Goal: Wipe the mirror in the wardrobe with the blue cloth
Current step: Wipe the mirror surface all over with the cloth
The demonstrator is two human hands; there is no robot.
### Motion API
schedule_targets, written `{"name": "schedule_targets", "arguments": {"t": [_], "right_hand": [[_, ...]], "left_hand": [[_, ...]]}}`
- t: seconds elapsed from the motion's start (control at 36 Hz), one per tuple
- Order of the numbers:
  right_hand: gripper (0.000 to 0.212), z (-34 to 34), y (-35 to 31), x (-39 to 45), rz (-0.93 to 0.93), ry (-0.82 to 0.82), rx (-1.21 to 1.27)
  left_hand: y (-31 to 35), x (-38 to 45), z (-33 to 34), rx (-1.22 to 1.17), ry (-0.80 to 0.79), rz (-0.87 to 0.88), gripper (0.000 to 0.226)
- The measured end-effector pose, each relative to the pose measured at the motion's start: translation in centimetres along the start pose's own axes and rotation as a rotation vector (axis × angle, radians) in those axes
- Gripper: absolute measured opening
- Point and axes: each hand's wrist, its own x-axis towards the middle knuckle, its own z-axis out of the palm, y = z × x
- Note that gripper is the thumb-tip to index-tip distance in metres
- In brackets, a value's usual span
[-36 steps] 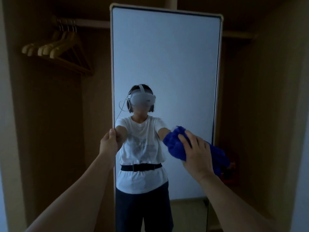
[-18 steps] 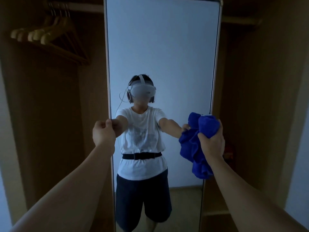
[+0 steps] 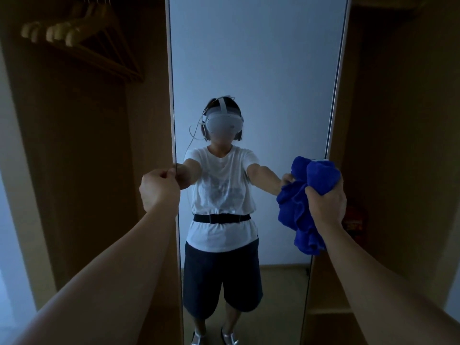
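The mirror (image 3: 256, 70) is set upright in the middle of the wardrobe (image 3: 74, 170). The hangers (image 3: 82, 43) are hung to its upper left. The left hand (image 3: 159, 190) is closed on the mirror's left edge. The cloth (image 3: 302, 207) is gripped by the right hand (image 3: 327, 205) at the mirror's right edge.

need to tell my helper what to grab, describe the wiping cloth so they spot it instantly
Find the tall mirror in the middle of the wooden wardrobe. At its right edge, the right hand grips a bunched blue cloth, the only bright blue thing among brown panels.
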Motion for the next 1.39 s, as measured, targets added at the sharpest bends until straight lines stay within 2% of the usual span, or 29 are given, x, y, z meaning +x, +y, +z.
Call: {"name": "schedule_targets", "arguments": {"t": [0.11, 0.42, 0.72, 1.03, 1.19, 1.25, 1.31, 1.39], "right_hand": [[0.06, 0.2, 0.3, 0.5, -0.028, -0.012, -0.005], [0.061, 0.7, 0.8, 0.4, -0.044, 0.056, -0.07], [0.06, -0.4, 0.2, -0.2, 0.036, -0.039, -0.038], [0.055, -2.1, -0.9, -1.3, 0.1, -0.079, 0.018], [0.054, -3.2, -1.6, -2.3, 0.131, -0.102, 0.001], [0.057, -3.7, -1.9, -2.6, 0.154, -0.113, -0.005], [0.06, -4.0, -2.3, -3.0, 0.177, -0.119, -0.001], [0.063, -4.4, -2.8, -3.6, 0.203, -0.121, 0.01]], "left_hand": [[0.1, 0.4, 0.4, 0.011, -0.011, -0.01, 0.018], [-0.3, 1.2, 1.5, -0.003, -0.014, -0.046, 0.02], [-0.7, 1.0, 1.0, -0.028, -0.054, -0.036, 0.023], [-0.8, 0.5, -0.2, -0.143, -0.303, -0.106, 0.032], [-1.3, -1.5, -1.0, -0.152, -0.319, -0.107, 0.04], [-1.6, -2.4, -1.6, -0.139, -0.315, -0.101, 0.034], [-1.8, -3.3, -2.2, -0.11, -0.326, -0.097, 0.018], [-2.4, -5.0, -2.9, -0.075, -0.362, -0.07, 0.016]]}}
